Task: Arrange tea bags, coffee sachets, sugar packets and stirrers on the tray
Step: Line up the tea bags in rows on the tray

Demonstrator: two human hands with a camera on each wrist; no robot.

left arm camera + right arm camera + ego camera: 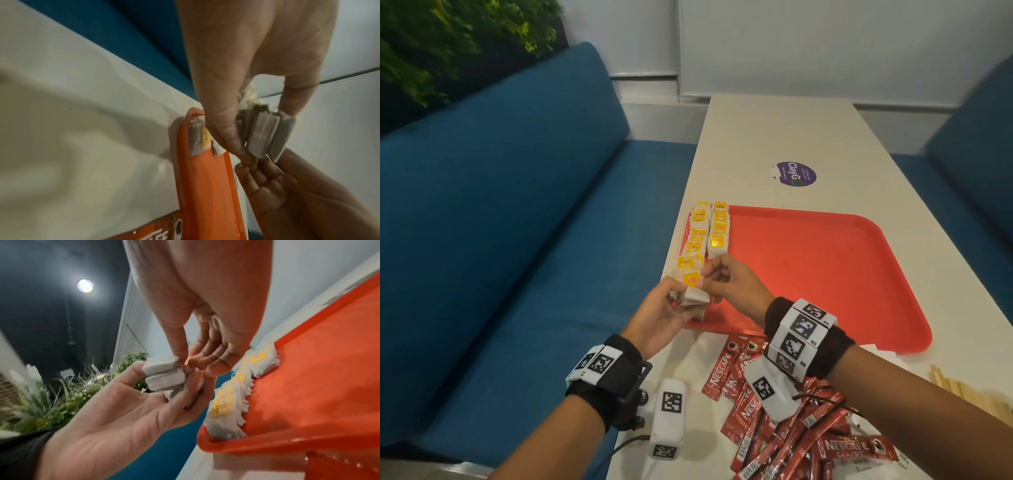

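Observation:
A red tray [808, 267] lies on the white table, with two rows of white tea bags with yellow tags [707, 233] along its left edge. Over the tray's near left corner my left hand [664, 311] grips a small stack of tea bags [693, 296] between thumb and fingers; the stack [265, 131] shows edge-on in the left wrist view. My right hand [726, 277] pinches the yellow tag [187, 361] of the top bag on the stack [164, 374]. The tea bag rows [236, 395] lie inside the tray's rim [226, 449].
A heap of red Nescafe coffee sachets [774, 421] covers the table's near end below the tray. Wooden stirrers [969, 394] lie at the right, beside my right forearm. A purple sticker [795, 174] sits beyond the tray. Blue sofas [500, 222] flank the table.

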